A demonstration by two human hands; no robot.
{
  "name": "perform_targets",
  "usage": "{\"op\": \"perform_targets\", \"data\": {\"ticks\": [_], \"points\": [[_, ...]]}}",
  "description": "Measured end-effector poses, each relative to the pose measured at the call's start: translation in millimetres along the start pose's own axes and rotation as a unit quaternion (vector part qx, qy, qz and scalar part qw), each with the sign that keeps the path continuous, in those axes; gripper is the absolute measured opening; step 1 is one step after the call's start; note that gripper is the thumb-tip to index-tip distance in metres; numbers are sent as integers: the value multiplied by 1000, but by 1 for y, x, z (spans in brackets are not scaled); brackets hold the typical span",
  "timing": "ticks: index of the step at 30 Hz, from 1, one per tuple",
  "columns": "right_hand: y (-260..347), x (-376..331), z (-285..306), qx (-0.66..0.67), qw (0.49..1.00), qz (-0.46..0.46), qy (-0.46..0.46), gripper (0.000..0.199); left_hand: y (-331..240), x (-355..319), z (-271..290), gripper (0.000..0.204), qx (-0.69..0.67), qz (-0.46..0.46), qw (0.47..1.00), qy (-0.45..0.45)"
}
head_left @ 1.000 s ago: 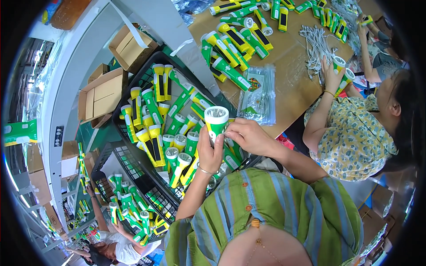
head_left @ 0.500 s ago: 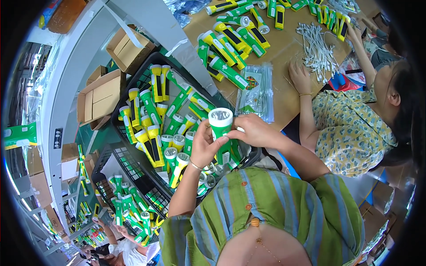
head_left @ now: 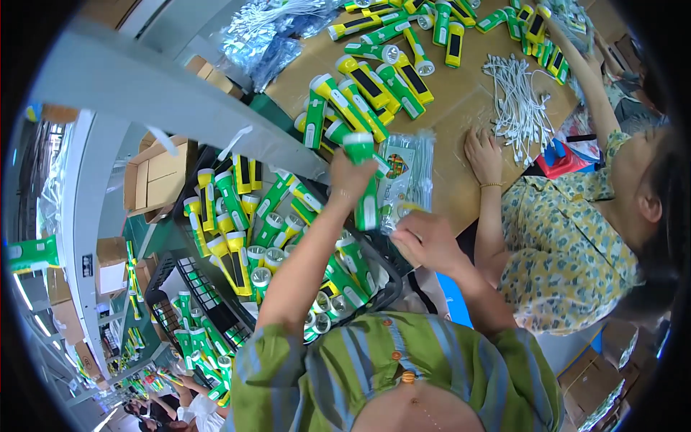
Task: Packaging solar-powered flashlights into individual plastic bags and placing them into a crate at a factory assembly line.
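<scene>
My left hand (head_left: 351,176) is wrapped round a green flashlight (head_left: 368,207) with a white head, held over the table edge with its head toward the far side. My right hand (head_left: 432,241) is nearer to me and to the right, fingers curled together at a crinkled piece of clear plastic bag (head_left: 392,214); its fingertips are partly blurred. Just beyond lies a stack of clear plastic bags (head_left: 412,169) with a printed sheet. Below my left forearm, a black crate (head_left: 392,284) holds many green and yellow flashlights (head_left: 237,266).
More flashlights (head_left: 353,93) are heaped on the brown table (head_left: 457,108), beside white cables (head_left: 517,101). A co-worker (head_left: 576,237) sits at the right, one hand on the table. A grey metal beam (head_left: 194,104) crosses at the left. Another black crate (head_left: 169,288) and cardboard boxes (head_left: 158,176) stand there.
My left hand has carried the flashlight away from me, toward the table. My right hand has let go of it and dropped nearer to me, now at clear plastic. The view has shifted.
</scene>
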State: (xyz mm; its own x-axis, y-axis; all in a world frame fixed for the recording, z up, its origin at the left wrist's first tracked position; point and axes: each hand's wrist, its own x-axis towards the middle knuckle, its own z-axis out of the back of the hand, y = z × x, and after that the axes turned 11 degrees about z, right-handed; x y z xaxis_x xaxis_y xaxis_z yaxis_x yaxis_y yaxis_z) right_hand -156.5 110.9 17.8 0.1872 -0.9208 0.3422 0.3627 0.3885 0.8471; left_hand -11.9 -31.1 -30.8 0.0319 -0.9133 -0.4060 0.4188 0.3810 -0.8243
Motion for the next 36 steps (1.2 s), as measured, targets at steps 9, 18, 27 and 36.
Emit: {"op": "perform_targets", "data": {"ticks": [9, 18, 27, 36], "points": [[-50, -40, -1, 37, 992, -117, -35, 9, -59, 146, -105, 53, -320, -2, 946, -58], [-36, -16, 0, 29, 990, -132, -33, 7, 19, -63, 31, 31, 174, -548, 818, 3], [41, 21, -44, 14, 999, 25, 38, 7, 141, -92, 232, 29, 316, -240, 891, -221], [73, 21, -82, 37, 990, 66, 116, 5, 192, -95, 267, 37, 314, 80, 923, -210]]}}
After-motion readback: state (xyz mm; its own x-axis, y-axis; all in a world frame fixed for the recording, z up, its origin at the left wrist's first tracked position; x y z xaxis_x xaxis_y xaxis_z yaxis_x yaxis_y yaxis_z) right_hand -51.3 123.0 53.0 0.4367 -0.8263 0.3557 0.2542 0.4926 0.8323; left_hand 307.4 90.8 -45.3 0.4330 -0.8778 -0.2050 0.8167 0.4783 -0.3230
